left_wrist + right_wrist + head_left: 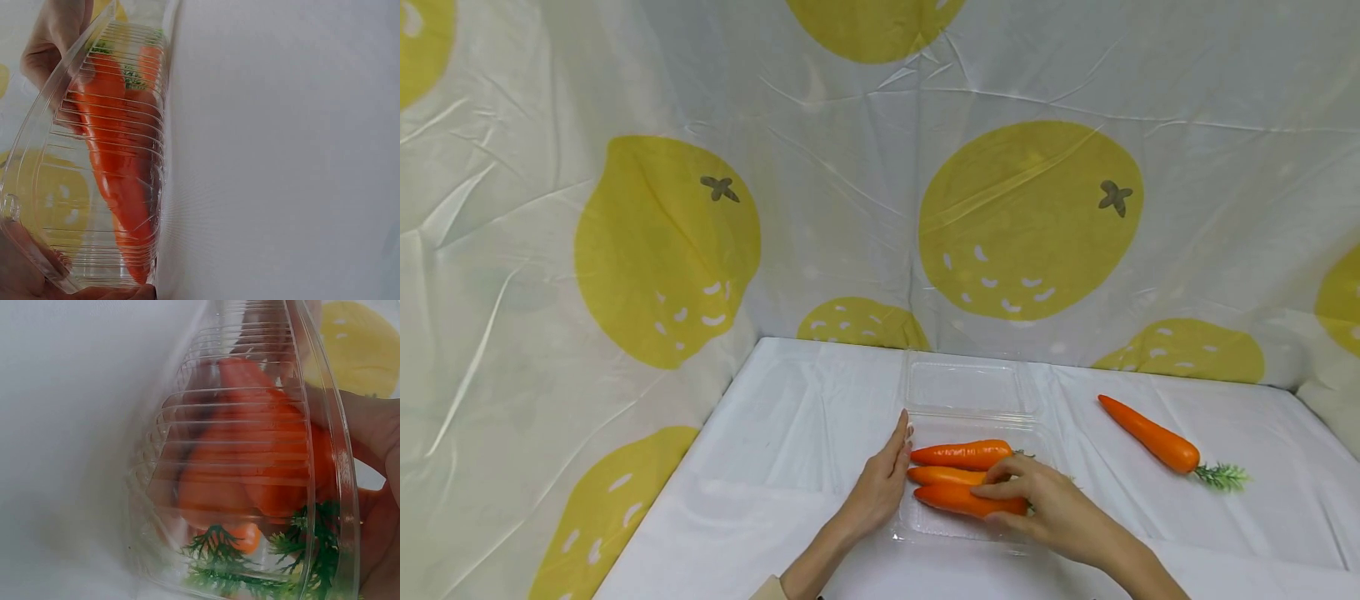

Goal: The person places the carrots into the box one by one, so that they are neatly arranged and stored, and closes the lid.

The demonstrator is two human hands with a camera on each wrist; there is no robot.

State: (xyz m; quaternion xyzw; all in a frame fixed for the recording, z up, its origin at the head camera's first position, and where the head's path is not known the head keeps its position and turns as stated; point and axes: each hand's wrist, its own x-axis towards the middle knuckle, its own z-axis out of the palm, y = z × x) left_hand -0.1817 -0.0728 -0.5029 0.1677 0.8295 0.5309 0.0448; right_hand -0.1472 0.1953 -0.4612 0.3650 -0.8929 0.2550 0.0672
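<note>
A clear plastic clamshell container (925, 525) lies with its lid (966, 387) folded back, and three orange carrots rest in its base. My right hand (1048, 504) grips the nearest carrot (951, 498) near its leafy end, thumb on the near side and fingers over the top. Beside it lie the middle carrot (936, 476) and the far carrot (962, 454), tips pointing left. My left hand (880, 483) rests along the container's left side with fingers straight. Through the ribbed wall in the right wrist view, green leaves (312, 544) show at the carrots' thick ends.
Another carrot (1153, 435) with a green top (1222, 476) lies on the white cloth to the right of the container. The white-covered table (760, 467) meets a hanging curtain with printed lemons (1030, 221) at its back and left edges.
</note>
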